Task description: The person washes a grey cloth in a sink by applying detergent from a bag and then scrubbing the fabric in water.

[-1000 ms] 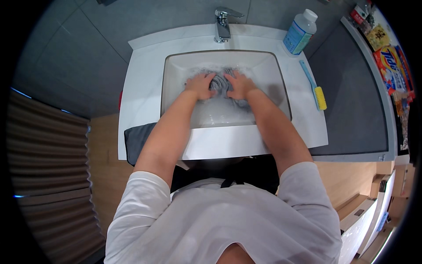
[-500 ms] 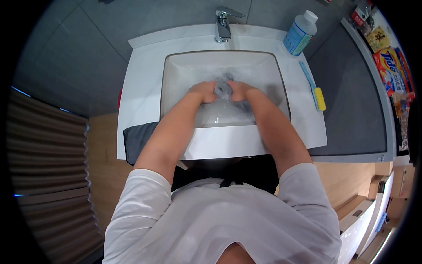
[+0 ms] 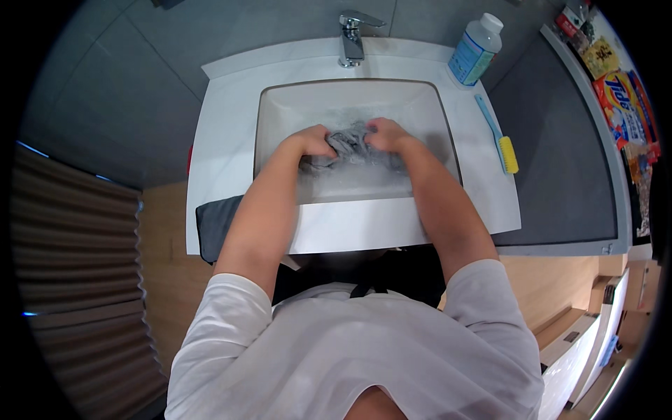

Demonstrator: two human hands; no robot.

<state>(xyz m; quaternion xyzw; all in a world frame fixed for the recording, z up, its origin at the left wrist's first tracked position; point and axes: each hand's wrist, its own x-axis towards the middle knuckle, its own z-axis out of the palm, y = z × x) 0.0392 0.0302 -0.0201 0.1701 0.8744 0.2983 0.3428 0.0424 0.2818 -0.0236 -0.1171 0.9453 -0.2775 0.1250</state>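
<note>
A wet, crumpled grey cloth [image 3: 348, 143] lies in cloudy, sudsy water inside the white sink [image 3: 276, 105]. My left hand [image 3: 313, 140] grips its left side, fingers curled into the fabric. On the opposite side my right hand [image 3: 386, 135] pinches another fold, thumb toward the middle. A stretch of the cloth spans the gap between both hands at the water's surface. Its lower parts blur under the suds, so its full shape is hidden.
A chrome faucet [image 3: 352, 43] rises behind the basin. To the right stand a blue-labelled bottle [image 3: 475, 52] and a blue brush with yellow bristles [image 3: 505, 152]. Dark grey fabric [image 3: 218, 220] hangs over the counter's front left. Packages [image 3: 621, 112] line a shelf at far right.
My hands have moved apart, the left toward the left and the right slightly rightward. The cloth, bunched between them before, is now spread wider.
</note>
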